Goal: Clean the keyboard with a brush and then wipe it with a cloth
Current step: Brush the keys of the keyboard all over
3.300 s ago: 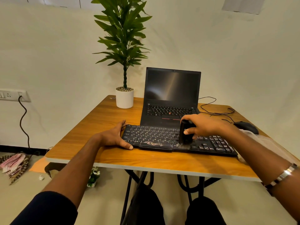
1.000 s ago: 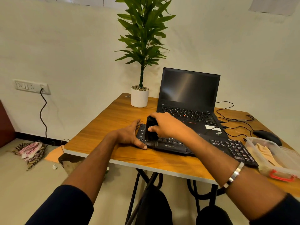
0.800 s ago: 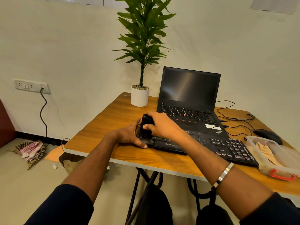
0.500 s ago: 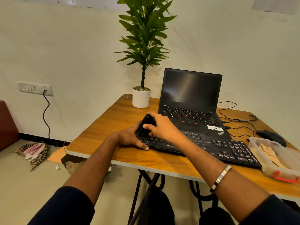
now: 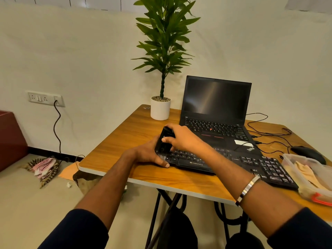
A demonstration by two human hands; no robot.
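The right hand has its grip clamped on a black brush, fingers over the top and thumb on the near face. The brush stands tilted, its pale bristles down on the far-left keys of the black keyboard. The left hand rests at the keyboard's left end, thumb lying along the near corner; its fingers are hidden behind the brush, so whether that grip is apart or together cannot be told.

The keyboard lies across the front of the wooden table, just before an open laptop. White lettering on the keyboard's front edge reads "ZEBRONICS". The laptop's palm rest carries a "ThinkPad" mark and a small white sticker whose text is too small to read.

A beige cloth lies in a clear plastic container at the keyboard's right end. A black mouse sits beyond it, and a plant in a white pot stands left of the laptop.
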